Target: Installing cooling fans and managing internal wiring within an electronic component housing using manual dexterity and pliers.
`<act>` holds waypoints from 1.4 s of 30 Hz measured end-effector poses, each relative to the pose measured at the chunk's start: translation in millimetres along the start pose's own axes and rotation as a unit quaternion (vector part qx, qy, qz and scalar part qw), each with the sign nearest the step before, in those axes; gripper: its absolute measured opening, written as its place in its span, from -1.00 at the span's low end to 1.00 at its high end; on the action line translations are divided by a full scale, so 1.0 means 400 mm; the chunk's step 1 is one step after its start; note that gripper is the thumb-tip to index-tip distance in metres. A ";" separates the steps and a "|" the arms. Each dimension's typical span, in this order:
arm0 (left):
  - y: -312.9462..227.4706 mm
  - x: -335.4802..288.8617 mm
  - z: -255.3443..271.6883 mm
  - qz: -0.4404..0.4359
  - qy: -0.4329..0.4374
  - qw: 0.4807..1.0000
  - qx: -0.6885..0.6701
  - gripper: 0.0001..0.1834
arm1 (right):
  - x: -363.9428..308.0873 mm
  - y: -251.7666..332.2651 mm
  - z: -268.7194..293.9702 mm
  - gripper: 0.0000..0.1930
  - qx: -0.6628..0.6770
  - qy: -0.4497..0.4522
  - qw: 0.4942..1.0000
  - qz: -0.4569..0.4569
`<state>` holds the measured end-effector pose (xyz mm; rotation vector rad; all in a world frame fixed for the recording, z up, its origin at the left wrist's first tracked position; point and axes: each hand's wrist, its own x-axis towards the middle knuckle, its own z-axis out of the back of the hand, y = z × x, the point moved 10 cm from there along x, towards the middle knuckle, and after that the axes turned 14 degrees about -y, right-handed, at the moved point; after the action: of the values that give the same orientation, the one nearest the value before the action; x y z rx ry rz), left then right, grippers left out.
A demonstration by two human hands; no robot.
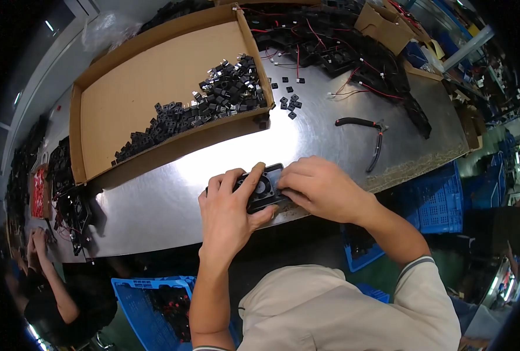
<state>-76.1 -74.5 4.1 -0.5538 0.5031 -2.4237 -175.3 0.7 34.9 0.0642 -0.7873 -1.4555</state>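
A black rectangular speaker box [263, 187] with a round cone lies near the table's front edge. My left hand [226, 205] is closed around its left part, fingers over the top and thumb along the near side. At the box's right end, the fingers of my right hand [324, 186] are pinched together. Whatever they hold there is hidden. Cutting pliers [356, 121] with black handles rest spread on the metal table, to the right beyond my right hand. Several small black square pieces [293, 105] are scattered farther back.
A shallow cardboard tray [166, 151] holds many small black parts. Black speaker units [383, 79] with red wires are heaped at the back right. Blue crates [432, 202] stand below the table, right and lower left. At far left, another person's arm [55, 281] reaches toward the table.
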 end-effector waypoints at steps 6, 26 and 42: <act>0.008 -0.002 -0.005 0.009 0.001 1.000 -0.014 -0.19 | -0.003 0.022 -0.013 -0.85 -0.024 0.031 0.998 0.048; 0.004 0.006 -0.002 0.009 0.007 1.000 -0.018 -0.20 | 0.006 0.010 -0.018 -0.82 0.023 0.043 0.997 0.054; 0.013 0.001 -0.015 0.011 0.005 1.000 -0.021 -0.18 | 0.007 0.026 -0.031 -0.89 -0.004 0.082 0.993 0.079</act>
<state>-77.0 -77.4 -3.4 -0.5500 0.5624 -2.4004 -160.3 -5.0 32.0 0.1129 -0.6379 -1.2863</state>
